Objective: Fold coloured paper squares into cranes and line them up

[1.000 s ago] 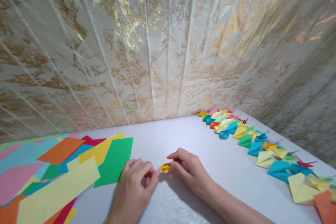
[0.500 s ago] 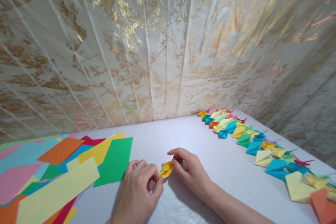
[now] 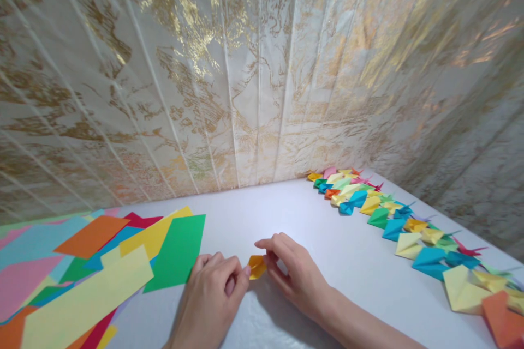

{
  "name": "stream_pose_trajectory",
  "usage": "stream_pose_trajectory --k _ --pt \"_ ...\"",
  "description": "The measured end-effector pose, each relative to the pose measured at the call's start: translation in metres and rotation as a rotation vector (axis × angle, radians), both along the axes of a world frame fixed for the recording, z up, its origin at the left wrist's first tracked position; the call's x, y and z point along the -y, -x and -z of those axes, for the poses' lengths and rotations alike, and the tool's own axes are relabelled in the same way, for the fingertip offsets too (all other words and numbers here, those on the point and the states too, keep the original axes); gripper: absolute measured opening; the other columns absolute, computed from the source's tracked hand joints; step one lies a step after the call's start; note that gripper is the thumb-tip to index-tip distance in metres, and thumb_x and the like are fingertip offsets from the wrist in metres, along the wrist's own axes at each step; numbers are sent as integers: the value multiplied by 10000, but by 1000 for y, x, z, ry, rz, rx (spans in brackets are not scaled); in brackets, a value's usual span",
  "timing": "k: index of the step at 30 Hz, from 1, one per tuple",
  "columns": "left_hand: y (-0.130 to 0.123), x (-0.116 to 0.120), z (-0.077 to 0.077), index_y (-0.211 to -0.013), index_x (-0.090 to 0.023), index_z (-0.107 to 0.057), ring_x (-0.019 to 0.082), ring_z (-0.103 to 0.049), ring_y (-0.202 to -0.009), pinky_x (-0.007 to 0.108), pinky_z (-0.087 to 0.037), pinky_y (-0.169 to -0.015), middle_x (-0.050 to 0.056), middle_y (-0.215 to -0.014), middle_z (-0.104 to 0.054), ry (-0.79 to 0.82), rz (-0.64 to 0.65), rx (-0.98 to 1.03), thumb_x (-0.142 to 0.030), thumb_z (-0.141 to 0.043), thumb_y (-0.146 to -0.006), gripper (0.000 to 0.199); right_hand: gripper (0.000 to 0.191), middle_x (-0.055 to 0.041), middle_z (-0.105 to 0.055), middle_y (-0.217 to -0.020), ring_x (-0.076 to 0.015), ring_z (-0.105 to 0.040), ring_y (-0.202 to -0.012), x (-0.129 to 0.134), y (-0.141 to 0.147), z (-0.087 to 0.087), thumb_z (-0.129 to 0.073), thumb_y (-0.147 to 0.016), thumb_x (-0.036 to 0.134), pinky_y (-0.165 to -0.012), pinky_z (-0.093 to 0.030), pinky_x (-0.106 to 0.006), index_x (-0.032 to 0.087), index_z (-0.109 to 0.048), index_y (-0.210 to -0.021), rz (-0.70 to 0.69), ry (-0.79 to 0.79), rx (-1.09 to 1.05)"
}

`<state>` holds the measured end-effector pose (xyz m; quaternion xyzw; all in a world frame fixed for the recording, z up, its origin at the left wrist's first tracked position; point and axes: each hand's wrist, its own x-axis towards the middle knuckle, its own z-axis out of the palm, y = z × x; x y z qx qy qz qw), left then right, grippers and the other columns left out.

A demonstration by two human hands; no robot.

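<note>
A small folded piece of yellow-orange paper (image 3: 257,267) is held between my two hands, just above the white table. My left hand (image 3: 216,289) pinches its left end between thumb and curled fingers. On the other side, my right hand (image 3: 292,272) grips the right end with the thumb and a finger, while the index finger reaches out over it to the left. The fingertips hide both ends of the paper.
Loose coloured sheets, among them a green one (image 3: 178,253) and a pale yellow strip (image 3: 90,300), overlap on the left. Rows of folded paper pieces (image 3: 395,229) line the right side. Patterned gold-and-white fabric (image 3: 245,76) hangs behind the table (image 3: 241,202).
The yellow-orange paper has turned to lie more level between my fingers. My right hand has shifted slightly left, and my left hand slightly left too.
</note>
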<state>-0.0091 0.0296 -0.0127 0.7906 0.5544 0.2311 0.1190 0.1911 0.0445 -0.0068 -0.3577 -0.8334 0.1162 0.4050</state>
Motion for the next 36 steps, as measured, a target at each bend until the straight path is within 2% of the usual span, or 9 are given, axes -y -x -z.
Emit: stream_pose_trajectory --k 5,9,17,21,24,32,36 --pt "1 -1 1 -666 -228 -515 246 -523 -760 387 -345 -764 5 -676 -548 83 -16 69 -405 -328 -1019 437 338 -29 -604 -836 -180 -552 -742 0 0 0 -464 -879 21 -671 -436 -268 196 -534 -1160 12 9 33" --pt "2 -3 1 -681 -233 -544 256 -525 -777 402 -345 -788 16 -698 -572 86 -3 84 -393 -307 -1027 448 366 -40 -613 -860 -186 -559 -758 1 -1 1 -456 -874 11 -679 -450 -273 190 -529 -1184 23 31 48" --pt "1 0 2 -685 -233 -526 220 -505 -675 378 -320 -758 -23 -653 -550 -90 41 8 -333 -398 -1007 360 451 -40 -630 -867 -189 -574 -756 2 0 1 -494 -805 -7 -685 -459 -283 178 -523 -1215 61 69 102" --pt "-2 0 -1 -696 -230 -523 186 -509 -619 374 -315 -772 -56 -615 -537 -204 105 -28 -258 -479 -960 269 478 -32 -635 -870 -180 -578 -752 3 0 1 -510 -784 -2 -688 -454 -276 192 -519 -1220 86 99 110" --pt "-4 0 -1 -685 -229 -512 177 -499 -591 366 -319 -751 -63 -594 -520 -248 95 -56 -222 -514 -910 225 478 -31 -635 -858 -182 -577 -752 5 0 0 -500 -776 0 -689 -451 -279 185 -523 -1216 86 103 114" --pt "-3 -2 2 -668 -230 -493 186 -500 -594 347 -345 -704 -54 -578 -497 -167 33 -61 -204 -498 -867 200 488 -25 -629 -834 -181 -569 -744 7 2 -5 -492 -754 12 -680 -444 -273 179 -525 -1212 34 71 71" --pt "0 -3 5 -653 -234 -490 197 -520 -623 340 -367 -689 -41 -582 -506 -99 4 -52 -301 -474 -926 281 479 -30 -628 -832 -182 -560 -735 7 4 -6 -483 -753 4 -669 -440 -271 177 -526 -1198 24 35 68"
